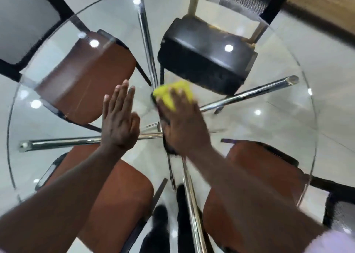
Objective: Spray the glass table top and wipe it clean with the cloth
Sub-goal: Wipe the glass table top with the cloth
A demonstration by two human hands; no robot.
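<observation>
A round glass table top (278, 122) fills the view. My right hand (182, 122) lies palm down near its middle, pressing a yellow cloth (169, 93) flat against the glass; the cloth sticks out beyond my fingertips and is blurred by motion. My left hand (120, 118) rests flat on the glass just to the left, fingers stretched out and together, holding nothing. No spray bottle is in view.
Chrome table legs (247, 93) cross under the glass. Through it show three brown chair seats (86, 79) and a black chair seat (203, 58). My dark shoes (159, 220) stand on the pale glossy floor below. Ceiling lights reflect on the glass.
</observation>
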